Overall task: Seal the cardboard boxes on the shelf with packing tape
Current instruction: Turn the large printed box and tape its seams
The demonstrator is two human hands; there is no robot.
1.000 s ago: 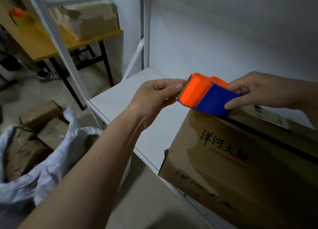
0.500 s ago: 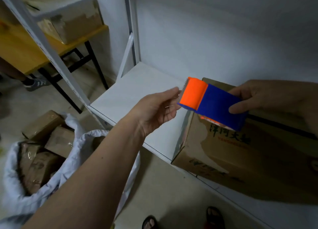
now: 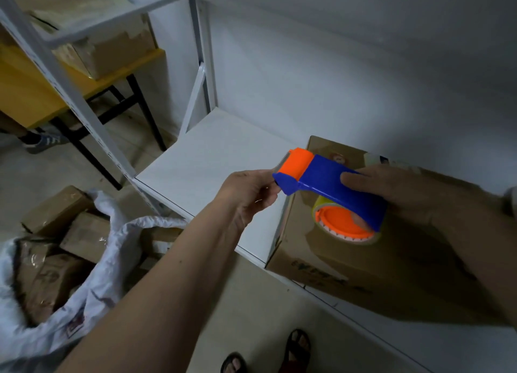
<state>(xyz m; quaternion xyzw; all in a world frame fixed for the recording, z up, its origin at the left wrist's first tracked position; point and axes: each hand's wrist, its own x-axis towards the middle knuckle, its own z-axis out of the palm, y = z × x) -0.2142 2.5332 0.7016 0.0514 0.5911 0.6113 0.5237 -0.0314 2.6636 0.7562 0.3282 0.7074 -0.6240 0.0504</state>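
On the floor at far left, a white sack (image 3: pixel 92 263) holds brown parcels beside the white shelf (image 3: pixel 212 159). Above the shelf's edge, the left hand (image 3: pixel 249 196) pinches at the orange nose of a blue tape dispenser (image 3: pixel 330 188). The right hand (image 3: pixel 405 193) grips the dispenser's body over the cardboard box (image 3: pixel 363 269) standing on the shelf.

A cardboard box (image 3: pixel 372 263) stands on the right part of the shelf (image 3: pixel 212 159), against the wall (image 3: pixel 349 64) behind it, with the tape dispenser (image 3: pixel 333 188) held above its top between the left hand (image 3: pixel 249 196) at the dispenser's left end and the right hand (image 3: pixel 397 193) at its right. Left of the shelf and lower, on the floor (image 3: pixel 251 316), lies a sack (image 3: pixel 92 274) with boxes in it; behind that stands a table (image 3: pixel 42 92) with another box (image 3: pixel 112 50) on it
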